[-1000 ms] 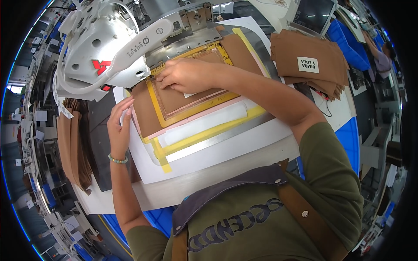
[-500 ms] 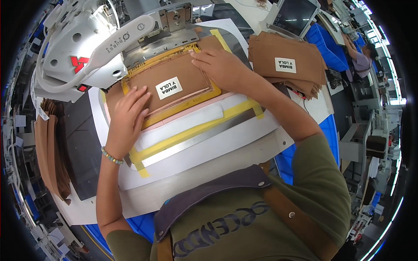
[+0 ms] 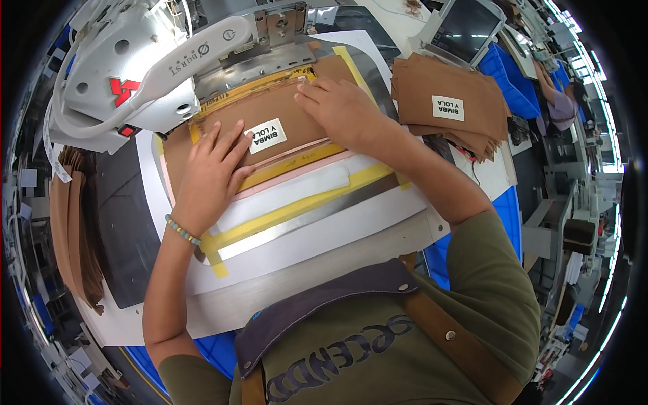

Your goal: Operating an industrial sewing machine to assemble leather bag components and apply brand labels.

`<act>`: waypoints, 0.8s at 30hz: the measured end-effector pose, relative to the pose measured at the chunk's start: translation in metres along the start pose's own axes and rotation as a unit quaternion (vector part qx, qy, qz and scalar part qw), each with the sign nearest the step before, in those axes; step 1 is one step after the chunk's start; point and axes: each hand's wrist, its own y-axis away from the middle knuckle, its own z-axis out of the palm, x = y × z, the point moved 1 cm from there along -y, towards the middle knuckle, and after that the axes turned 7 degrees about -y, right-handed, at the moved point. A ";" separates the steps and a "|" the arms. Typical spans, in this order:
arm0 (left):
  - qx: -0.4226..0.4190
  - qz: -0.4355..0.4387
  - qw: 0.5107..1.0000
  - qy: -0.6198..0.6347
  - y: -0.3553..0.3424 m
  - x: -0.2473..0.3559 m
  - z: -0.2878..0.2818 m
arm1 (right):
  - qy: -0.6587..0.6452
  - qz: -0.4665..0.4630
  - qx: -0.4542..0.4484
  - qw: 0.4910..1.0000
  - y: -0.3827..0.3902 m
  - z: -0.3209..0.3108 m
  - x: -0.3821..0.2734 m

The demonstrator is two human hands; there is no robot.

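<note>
A brown fabric panel (image 3: 285,111) with a white printed label (image 3: 266,136) lies in a yellow clamping frame (image 3: 297,162) in front of a white machine head (image 3: 128,67). My left hand (image 3: 217,158), a beaded bracelet at its wrist, rests flat on the panel's left part, fingers spread, fingertips by the label's left edge. My right hand (image 3: 344,115) lies over the panel's right part with fingers stretched out, their tips on the cloth near the frame's upper right. It covers the frame's right side. Neither hand grips anything.
Brown labelled panels are stacked (image 3: 445,94) at the right, beside a screen (image 3: 467,30) and a blue bin (image 3: 509,81). More brown pieces (image 3: 74,229) hang at the left table edge. A pale machine arm (image 3: 182,64) reaches over the work. Another person (image 3: 560,104) sits far right.
My left hand has slid right and up across the panel, toward the label. My right hand has lowered, with its fingers stretched further over the cloth.
</note>
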 end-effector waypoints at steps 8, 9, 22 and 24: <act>0.028 -0.006 0.999 -0.028 -0.004 0.002 0.000 | -0.045 -0.025 0.006 0.999 -0.004 -0.006 0.009; 0.019 -0.007 0.999 -0.033 -0.005 0.003 0.000 | -0.042 -0.025 0.001 0.999 -0.004 -0.006 0.010; 0.018 -0.020 0.999 -0.039 -0.014 0.012 -0.004 | -0.068 -0.065 0.029 0.995 -0.010 -0.004 0.019; 0.017 -0.025 0.999 -0.038 -0.018 0.015 -0.003 | -0.067 -0.055 0.017 0.996 -0.011 -0.003 0.021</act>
